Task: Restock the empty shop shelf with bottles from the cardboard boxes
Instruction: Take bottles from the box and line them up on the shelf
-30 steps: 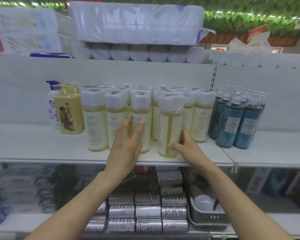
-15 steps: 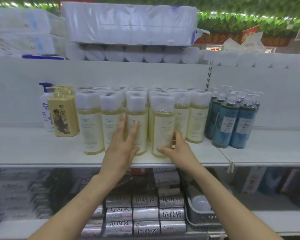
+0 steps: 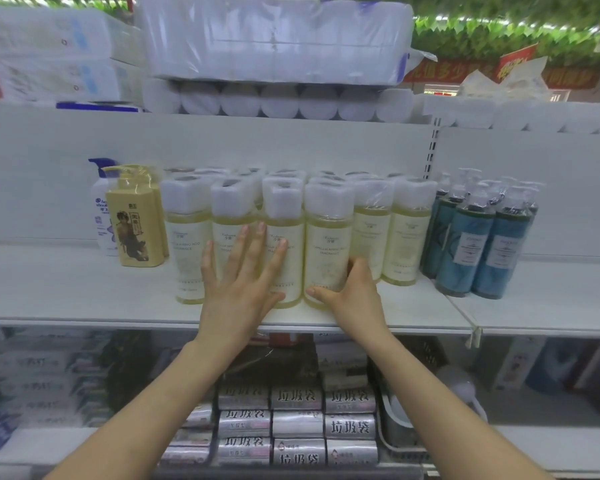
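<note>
Six pale yellow bottles (image 3: 187,244) front the white shelf (image 3: 84,299), near its edge. The left hand (image 3: 243,285) presses flat, fingers spread, against two; the right hand (image 3: 355,292) curls thumb and fingers round the base of the fourth bottle (image 3: 328,244). Risk: a low, uneven push may tilt these tall bottles, toppling neighbours or rows behind.

Toilet-roll packs (image 3: 274,39) stacked up top; silver bag rolls (image 3: 297,424) below; leaf garland (image 3: 499,32) overhead right.

White back panel (image 3: 222,140), green leaf garland (image 3: 499,32), red banners (image 3: 447,69) overhead
</note>
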The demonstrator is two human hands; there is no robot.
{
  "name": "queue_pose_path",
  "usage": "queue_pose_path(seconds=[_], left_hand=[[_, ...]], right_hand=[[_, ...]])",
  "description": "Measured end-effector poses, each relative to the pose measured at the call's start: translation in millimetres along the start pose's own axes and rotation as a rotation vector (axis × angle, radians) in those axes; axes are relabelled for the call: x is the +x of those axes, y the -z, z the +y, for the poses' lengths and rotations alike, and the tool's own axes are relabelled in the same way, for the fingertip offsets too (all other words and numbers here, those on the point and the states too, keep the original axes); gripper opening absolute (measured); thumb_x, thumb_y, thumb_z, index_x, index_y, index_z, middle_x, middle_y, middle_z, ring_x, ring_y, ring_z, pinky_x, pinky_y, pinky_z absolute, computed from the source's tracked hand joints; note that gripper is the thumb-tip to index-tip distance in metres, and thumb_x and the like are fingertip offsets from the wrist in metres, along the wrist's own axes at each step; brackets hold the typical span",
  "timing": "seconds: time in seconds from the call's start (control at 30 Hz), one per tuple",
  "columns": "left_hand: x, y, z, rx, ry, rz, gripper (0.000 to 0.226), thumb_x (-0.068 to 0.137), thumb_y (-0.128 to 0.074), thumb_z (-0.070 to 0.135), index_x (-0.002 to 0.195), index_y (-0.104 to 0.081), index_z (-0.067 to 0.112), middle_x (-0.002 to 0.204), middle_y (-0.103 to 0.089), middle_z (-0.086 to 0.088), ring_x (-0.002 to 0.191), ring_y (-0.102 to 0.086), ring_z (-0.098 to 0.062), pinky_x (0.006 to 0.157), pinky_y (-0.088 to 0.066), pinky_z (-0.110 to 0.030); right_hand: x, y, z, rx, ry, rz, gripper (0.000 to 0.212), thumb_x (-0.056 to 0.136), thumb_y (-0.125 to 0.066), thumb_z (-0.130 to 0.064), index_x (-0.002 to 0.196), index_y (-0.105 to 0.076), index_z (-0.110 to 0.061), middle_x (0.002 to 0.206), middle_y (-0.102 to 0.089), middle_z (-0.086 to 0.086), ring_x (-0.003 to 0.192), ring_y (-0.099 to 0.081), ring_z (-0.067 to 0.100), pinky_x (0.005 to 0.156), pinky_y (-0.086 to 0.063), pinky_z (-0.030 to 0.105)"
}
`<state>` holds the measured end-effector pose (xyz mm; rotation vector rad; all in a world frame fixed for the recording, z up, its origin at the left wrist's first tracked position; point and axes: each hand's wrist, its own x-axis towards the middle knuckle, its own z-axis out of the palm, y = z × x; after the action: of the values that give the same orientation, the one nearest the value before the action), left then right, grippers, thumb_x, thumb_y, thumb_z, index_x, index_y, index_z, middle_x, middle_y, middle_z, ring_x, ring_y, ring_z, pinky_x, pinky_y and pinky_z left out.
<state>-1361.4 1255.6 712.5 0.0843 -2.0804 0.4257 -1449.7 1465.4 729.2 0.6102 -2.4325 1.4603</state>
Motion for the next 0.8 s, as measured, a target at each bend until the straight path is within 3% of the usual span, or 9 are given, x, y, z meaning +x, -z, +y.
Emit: queue_pose_path(seconds=[0.3,0.57,0.7,0.8], left_hand=[[0,2,0,-0.091,0.009,-0.037,0.106,0.090,-0.078,0.050,0.172,-0.016,0.026,0.179,-0.006,-0.015,0.166,-0.006,-0.036,0.118,-0.022,-0.080],[-8,24,-3,-0.216,0.045,-0.050,0.097,0.097,-0.073,0.045,0.172,-0.017,0.019,0.180,-0.007,-0.012,0.166,-0.007,-0.036,0.125,-0.021,-0.069],[-28,39,26,-0.368,0.024,-0.035,0.079,0.098,-0.071,0.039,0.165,-0.038,0.012,0.174,-0.028,-0.017,0.161,-0.025,-0.039,0.126,-0.025,-0.062],[-40,54,64,-0.481,-0.018,-0.041,0.066,0.098,-0.071,0.032,0.157,-0.050,0.009,0.165,-0.043,-0.019,0.154,-0.038,-0.038,0.122,-0.034,-0.057]], right_hand=[[-2,-4,-11,-0.034,-0.046,0.012,0.075,0.078,-0.093,-0.040,0.131,-0.045,-0.020,0.135,-0.059,-0.001,0.125,-0.062,0.022,0.100,-0.058,0.051],[-39,4,-24,-0.167,-0.024,0.085,0.081,0.090,-0.083,-0.039,0.153,-0.037,-0.013,0.152,-0.042,0.006,0.139,-0.045,0.023,0.115,-0.046,0.043],[-80,15,-24,-0.346,0.094,0.111,0.060,0.097,-0.074,-0.031,0.148,-0.048,-0.012,0.145,-0.047,0.008,0.134,-0.047,0.026,0.105,-0.047,0.041],[-112,34,-18,-0.488,0.126,0.081,0.058,0.096,-0.072,-0.025,0.147,-0.050,-0.009,0.142,-0.050,0.012,0.130,-0.049,0.032,0.105,-0.047,0.044]])
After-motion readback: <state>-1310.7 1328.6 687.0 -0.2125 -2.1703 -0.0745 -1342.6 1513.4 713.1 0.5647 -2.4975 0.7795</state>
